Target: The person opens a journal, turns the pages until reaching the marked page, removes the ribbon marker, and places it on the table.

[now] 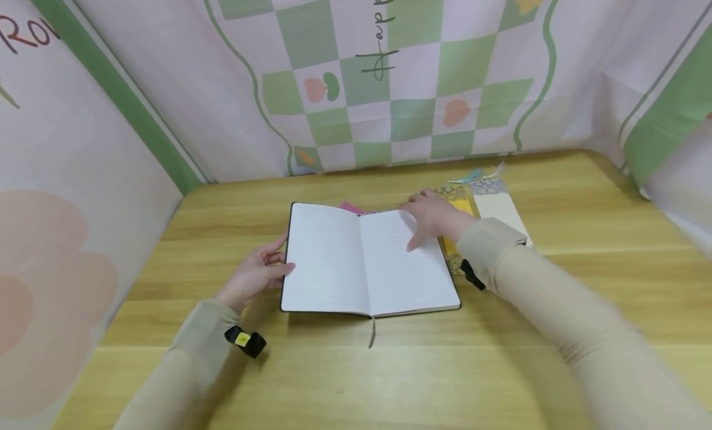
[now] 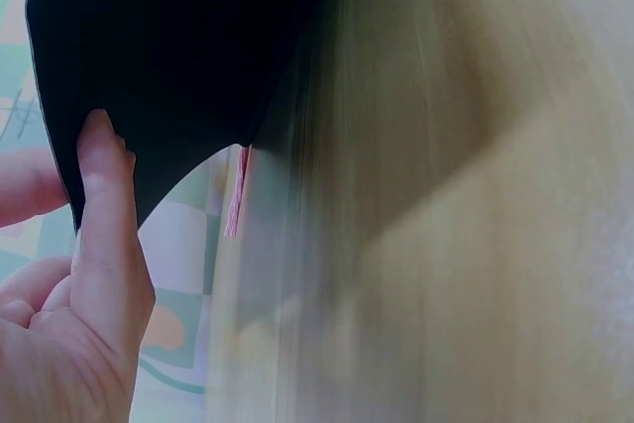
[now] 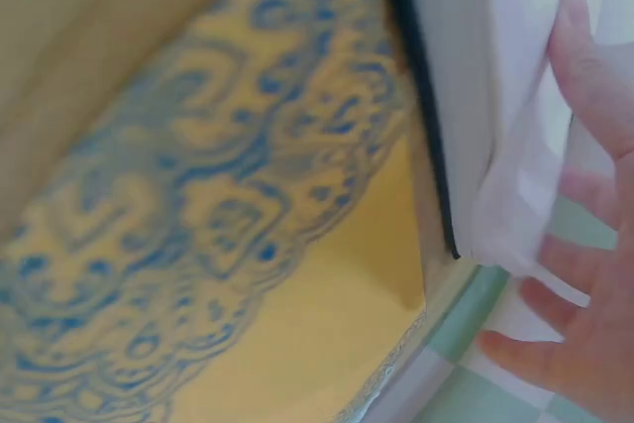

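Note:
An open notebook [image 1: 325, 260] with blank lined pages and a black cover is tilted up on its left side over the table. My left hand [image 1: 257, 272] pinches its left edge; in the left wrist view the thumb and a finger sit on either side of the black cover [image 2: 168, 56]. At the top right corner, my right hand [image 1: 431, 219] holds a page [image 3: 515, 195], which bends between thumb and fingers in the right wrist view. Beneath the right forearm lies a yellow bookmark [image 1: 463, 206] with a lacy pattern, partly covered by the notebook.
To the right of the yellow bookmark lies a white bookmark [image 1: 499, 209] with a patterned top and a pale tassel. A pink piece [image 1: 351, 207] peeks out behind the notebook. A ribbon [image 1: 372, 334] hangs from the spine. Patterned cloth [image 1: 411, 118] borders the wooden table [image 1: 345, 380].

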The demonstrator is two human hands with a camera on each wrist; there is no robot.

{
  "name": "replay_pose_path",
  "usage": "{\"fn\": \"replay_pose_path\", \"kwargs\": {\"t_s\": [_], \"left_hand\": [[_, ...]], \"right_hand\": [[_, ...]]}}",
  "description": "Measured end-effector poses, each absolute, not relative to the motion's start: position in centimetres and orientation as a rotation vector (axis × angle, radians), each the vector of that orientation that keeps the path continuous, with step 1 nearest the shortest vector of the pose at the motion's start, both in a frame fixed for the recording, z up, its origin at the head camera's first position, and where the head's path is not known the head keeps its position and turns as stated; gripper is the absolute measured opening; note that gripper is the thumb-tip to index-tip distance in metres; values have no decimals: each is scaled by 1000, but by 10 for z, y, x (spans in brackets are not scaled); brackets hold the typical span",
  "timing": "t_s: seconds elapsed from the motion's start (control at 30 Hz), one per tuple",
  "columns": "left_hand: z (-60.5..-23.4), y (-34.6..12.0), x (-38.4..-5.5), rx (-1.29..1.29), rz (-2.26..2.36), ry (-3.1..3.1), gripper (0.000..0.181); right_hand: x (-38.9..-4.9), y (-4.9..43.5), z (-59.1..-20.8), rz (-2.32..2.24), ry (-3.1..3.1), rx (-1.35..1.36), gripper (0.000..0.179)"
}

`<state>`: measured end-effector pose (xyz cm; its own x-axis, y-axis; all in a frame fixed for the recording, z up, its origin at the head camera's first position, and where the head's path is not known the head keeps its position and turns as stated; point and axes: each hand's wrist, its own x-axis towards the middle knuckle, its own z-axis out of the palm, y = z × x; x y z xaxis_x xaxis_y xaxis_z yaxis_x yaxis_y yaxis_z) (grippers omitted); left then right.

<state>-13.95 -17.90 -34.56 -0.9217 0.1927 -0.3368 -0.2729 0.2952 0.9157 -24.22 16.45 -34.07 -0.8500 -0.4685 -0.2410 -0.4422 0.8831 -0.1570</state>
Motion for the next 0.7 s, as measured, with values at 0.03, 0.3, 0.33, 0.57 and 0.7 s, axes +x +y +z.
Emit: {"fn": "replay_pose_path", "kwargs": {"t_s": [0.03,0.3,0.33,0.57,0.7], "left_hand": [[-345,-179,-139,-71,1663,2187,73],[-346,-179,-139,-65,1670,2183,72],[-346,-179,-139,-66,1669,2183,72],[-346,-178,-139,-76,1663,2185,72],[-346,-178,-139,-75,1661,2186,72]], "right_hand": [[-241,165,-341,-133,2807,-710,93],[-229,166,-341,-199,2923,-870,83],[-228,167,-341,-200,2928,-884,82],[-222,170,-341,-252,2919,-938,77],[-218,174,-343,-356,2880,-876,78]]}}
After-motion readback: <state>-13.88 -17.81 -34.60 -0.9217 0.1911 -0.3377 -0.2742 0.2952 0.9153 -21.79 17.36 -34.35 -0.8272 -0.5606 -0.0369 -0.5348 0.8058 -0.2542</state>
